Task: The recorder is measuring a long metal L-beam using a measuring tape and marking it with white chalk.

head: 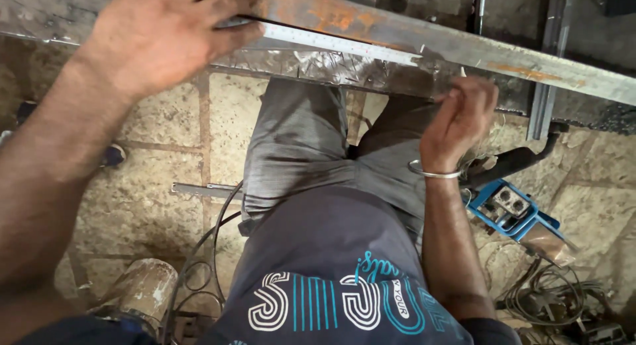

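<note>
My left hand [165,37] lies flat at the top left, pressing a steel ruler [344,45] against a rusty metal bar [464,47] that runs across the top on a checkered metal plate [331,70]. My right hand [460,119] is curled at the ruler's right end, fingertips pinched near the bar's edge; something thin may be in them but I cannot make it out. A metal bangle [434,174] circles that wrist. My grey trousers and dark printed shirt fill the middle below.
A blue power tool [513,212] with a black handle lies on the stone floor at right, above tangled cables [550,295]. A metal strip [199,189] and black cable [212,245] lie at left, a dusty cylinder [142,288] lower left. An upright metal section [543,106] stands right.
</note>
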